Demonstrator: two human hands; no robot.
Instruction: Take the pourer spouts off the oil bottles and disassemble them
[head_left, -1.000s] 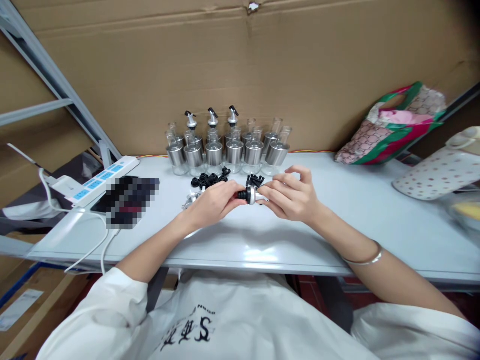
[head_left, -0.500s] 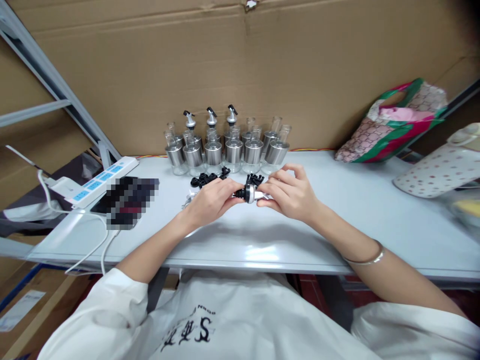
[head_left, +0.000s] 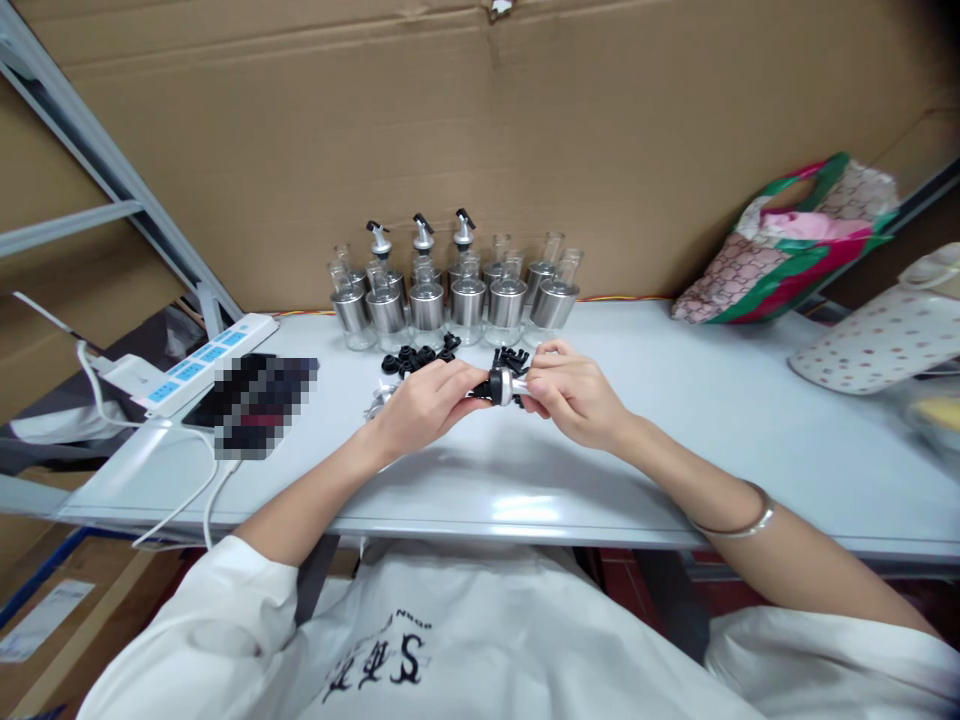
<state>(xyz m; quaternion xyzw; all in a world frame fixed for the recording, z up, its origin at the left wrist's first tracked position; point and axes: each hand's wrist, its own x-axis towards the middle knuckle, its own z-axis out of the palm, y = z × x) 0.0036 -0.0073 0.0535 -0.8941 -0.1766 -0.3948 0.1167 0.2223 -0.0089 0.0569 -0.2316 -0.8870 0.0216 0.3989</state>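
Between my two hands lies a black and silver bottle pourer (head_left: 501, 386), held sideways above the table. My left hand (head_left: 429, 402) is closed around its black stopper end. The fingers of my right hand (head_left: 576, 396) pinch the silver spout end, which they partly cover. Behind my hands, black rubber stoppers (head_left: 418, 358) lie in a heap, and a pile of small black parts (head_left: 510, 360) is beside them. Some silver pieces (head_left: 379, 400) show partly behind my left hand. Further back stand two rows of glass bottles with steel sleeves (head_left: 467, 300); three back-row ones carry pourers (head_left: 423, 234).
A white power strip (head_left: 214, 362) with cables and a blurred-out dark device (head_left: 255, 400) lie at the left. A patterned bag (head_left: 780, 250) and a spotted white container (head_left: 877, 335) stand at the right. Cardboard (head_left: 480, 130) walls the back of the table (head_left: 705, 440).
My right hand has turned around the spout end, its fingers now curled closer with the thumb on top. My left hand keeps its hold on the pourer, nearly still.
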